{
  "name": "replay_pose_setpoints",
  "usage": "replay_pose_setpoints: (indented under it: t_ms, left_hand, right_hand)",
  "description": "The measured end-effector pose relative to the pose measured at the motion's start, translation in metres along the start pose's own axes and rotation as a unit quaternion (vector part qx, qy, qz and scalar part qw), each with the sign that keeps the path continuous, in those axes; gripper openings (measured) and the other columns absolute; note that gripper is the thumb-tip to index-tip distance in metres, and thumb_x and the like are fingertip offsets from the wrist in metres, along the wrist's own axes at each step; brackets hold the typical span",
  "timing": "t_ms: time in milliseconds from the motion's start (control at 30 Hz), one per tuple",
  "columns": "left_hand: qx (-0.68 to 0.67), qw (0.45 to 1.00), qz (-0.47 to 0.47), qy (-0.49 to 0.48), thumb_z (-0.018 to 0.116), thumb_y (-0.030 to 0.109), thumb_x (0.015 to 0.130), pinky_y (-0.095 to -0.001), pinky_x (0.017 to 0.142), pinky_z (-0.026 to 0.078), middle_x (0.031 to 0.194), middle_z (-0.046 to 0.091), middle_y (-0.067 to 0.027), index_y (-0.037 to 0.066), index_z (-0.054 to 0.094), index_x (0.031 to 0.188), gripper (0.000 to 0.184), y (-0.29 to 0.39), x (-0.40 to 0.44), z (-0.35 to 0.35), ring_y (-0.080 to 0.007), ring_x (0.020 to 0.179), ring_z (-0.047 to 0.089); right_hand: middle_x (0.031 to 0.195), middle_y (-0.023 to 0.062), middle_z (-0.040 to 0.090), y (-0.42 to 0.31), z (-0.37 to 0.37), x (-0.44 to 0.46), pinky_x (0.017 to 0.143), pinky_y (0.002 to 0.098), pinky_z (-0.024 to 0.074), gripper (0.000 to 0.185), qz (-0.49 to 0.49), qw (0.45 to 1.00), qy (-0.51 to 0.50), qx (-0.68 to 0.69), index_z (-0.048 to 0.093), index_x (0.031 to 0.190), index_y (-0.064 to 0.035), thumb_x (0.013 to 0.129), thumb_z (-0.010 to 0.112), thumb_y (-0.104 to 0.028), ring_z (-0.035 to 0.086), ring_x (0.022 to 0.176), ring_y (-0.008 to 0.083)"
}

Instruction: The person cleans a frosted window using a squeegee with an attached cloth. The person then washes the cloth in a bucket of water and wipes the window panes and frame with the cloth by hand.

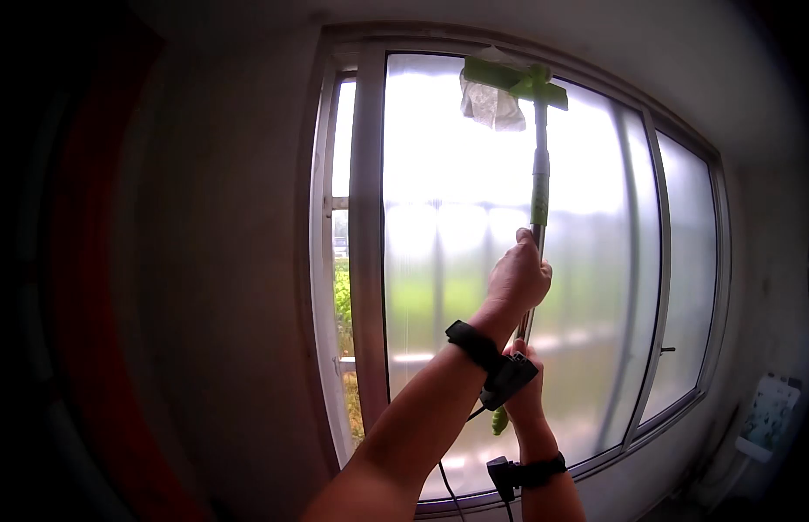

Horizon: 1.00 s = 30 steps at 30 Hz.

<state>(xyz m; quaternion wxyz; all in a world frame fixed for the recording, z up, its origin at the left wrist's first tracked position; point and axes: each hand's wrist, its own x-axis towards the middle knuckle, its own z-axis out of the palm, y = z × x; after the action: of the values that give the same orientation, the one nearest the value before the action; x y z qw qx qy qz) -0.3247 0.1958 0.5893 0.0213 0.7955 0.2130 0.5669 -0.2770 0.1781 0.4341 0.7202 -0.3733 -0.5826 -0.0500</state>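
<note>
A long-handled window squeegee [541, 187] stands nearly upright in front of a frosted window pane [457, 287]. Its green head [513, 80] is at the pane's top edge, with a whitish cloth [493, 108] hanging from the left part. My left hand [519, 274] is wrapped round the metal pole below the green sleeve. Lower down, my right hand [524, 383] grips the pole near its green end [499, 421]. Both wrists wear black straps with small devices and cables.
The metal window frame [367, 261] surrounds the panes; a narrow gap at its left shows greenery outside. A second pane [687, 261] with a small dark handle is at the right. A whitish object [768, 418] hangs on the lower right wall. Something red [100, 287] stands at the left.
</note>
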Motion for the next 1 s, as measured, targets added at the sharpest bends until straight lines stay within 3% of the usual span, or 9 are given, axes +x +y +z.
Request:
replay_pose_setpoints:
  t_ms: [167, 267, 467, 500, 567, 633, 800, 967, 1000]
  left_hand:
    - [0.016, 1.0, -0.009, -0.015, 0.049, 0.015, 0.082, -0.0484, 0.068, 0.048, 0.074, 0.06, -0.0257, -0.004, 0.035, 0.101, 0.03, 0.018, -0.01, -0.017, -0.0422, 0.072, 0.06]
    - [-0.011, 0.999, -0.027, -0.025, 0.05, 0.014, 0.082, -0.0504, 0.067, 0.046, 0.072, 0.059, -0.0262, -0.002, 0.035, 0.101, 0.03, 0.006, -0.058, -0.022, -0.0444, 0.073, 0.059]
    - [-0.008, 0.987, -0.136, -0.084, 0.056, 0.019, 0.083, -0.0503, 0.05, 0.047, 0.057, 0.055, -0.0208, 0.0, 0.032, 0.103, 0.037, -0.03, -0.247, 0.028, -0.0435, 0.055, 0.057]
    - [-0.014, 0.989, -0.129, -0.073, 0.057, 0.02, 0.084, -0.0495, 0.046, 0.047, 0.055, 0.055, -0.0185, 0.003, 0.033, 0.103, 0.035, -0.022, -0.268, 0.027, -0.0405, 0.052, 0.058]
    - [-0.023, 0.989, -0.133, -0.068, 0.057, 0.02, 0.084, -0.0496, 0.046, 0.047, 0.055, 0.055, -0.0184, 0.003, 0.033, 0.104, 0.035, -0.022, -0.278, 0.032, -0.041, 0.051, 0.058]
    - [0.007, 0.988, -0.141, -0.062, 0.056, 0.02, 0.084, -0.0503, 0.047, 0.047, 0.055, 0.055, -0.0183, 0.003, 0.033, 0.105, 0.035, -0.021, -0.247, 0.022, -0.0421, 0.053, 0.057]
    - [-0.04, 0.996, -0.084, 0.005, 0.053, 0.015, 0.083, -0.0511, 0.056, 0.047, 0.069, 0.058, -0.0272, -0.001, 0.033, 0.105, 0.034, -0.013, -0.092, -0.042, -0.047, 0.064, 0.057]
    - [-0.03, 0.995, -0.093, 0.003, 0.051, 0.01, 0.082, -0.0442, 0.062, 0.052, 0.077, 0.061, -0.0262, -0.011, 0.04, 0.103, 0.032, 0.013, -0.035, -0.081, -0.039, 0.065, 0.063]
    - [-0.017, 0.996, -0.089, 0.007, 0.051, 0.009, 0.082, -0.0433, 0.063, 0.053, 0.077, 0.061, -0.0259, -0.012, 0.041, 0.102, 0.031, 0.011, -0.039, -0.077, -0.0373, 0.065, 0.063]
  right_hand:
    - [0.064, 0.0006, 0.046, -0.012, -0.001, -0.007, 0.056, 0.028, 0.0411, 0.019, -0.196, 0.961, -0.033, -0.194, 0.043, 0.074, -0.0052, 0.09, 0.05, -0.014, 0.047, 0.058, 0.0107]
    - [0.059, -0.0014, 0.042, -0.012, 0.014, -0.057, 0.051, 0.0255, 0.0378, 0.036, 0.1, 0.987, -0.025, 0.12, 0.044, 0.077, -0.0051, 0.095, 0.043, -0.036, 0.044, 0.055, 0.0081]
    - [0.056, 0.0016, 0.046, 0.049, -0.024, -0.239, 0.045, 0.0263, 0.0386, 0.039, 0.174, 0.973, -0.123, 0.088, 0.043, 0.085, -0.0005, 0.093, 0.042, -0.039, 0.048, 0.048, 0.0102]
    - [0.107, 0.0232, 0.055, 0.036, -0.035, -0.26, 0.08, 0.0383, 0.0455, 0.042, 0.106, 0.984, -0.146, -0.002, 0.04, 0.128, -0.0009, 0.092, 0.045, -0.022, 0.055, 0.095, 0.0348]
    - [0.106, 0.027, 0.053, 0.033, -0.044, -0.273, 0.079, 0.0412, 0.0447, 0.041, 0.165, 0.973, -0.162, 0.023, 0.04, 0.128, 0.0006, 0.093, 0.043, -0.021, 0.054, 0.094, 0.0384]
    - [0.056, 0.0023, 0.047, 0.039, -0.027, -0.241, 0.046, 0.0264, 0.0393, 0.037, 0.202, 0.963, -0.133, 0.121, 0.043, 0.085, -0.0002, 0.094, 0.042, -0.036, 0.049, 0.049, 0.0105]
    - [0.064, -0.0004, 0.048, -0.016, 0.016, -0.087, 0.051, 0.0241, 0.0398, 0.031, 0.119, 0.983, -0.105, 0.09, 0.045, 0.085, -0.0035, 0.094, 0.045, -0.034, 0.046, 0.057, 0.007]
    - [0.058, 0.0139, 0.052, -0.056, 0.028, -0.022, 0.053, 0.0359, 0.0404, 0.028, -0.073, 0.991, -0.106, -0.042, 0.044, 0.082, -0.0006, 0.094, 0.045, -0.026, 0.053, 0.054, 0.0279]
    - [0.058, 0.0143, 0.052, -0.046, 0.032, -0.033, 0.053, 0.0367, 0.0404, 0.027, 0.04, 0.993, -0.093, 0.063, 0.045, 0.082, -0.0006, 0.094, 0.045, -0.025, 0.053, 0.054, 0.0299]
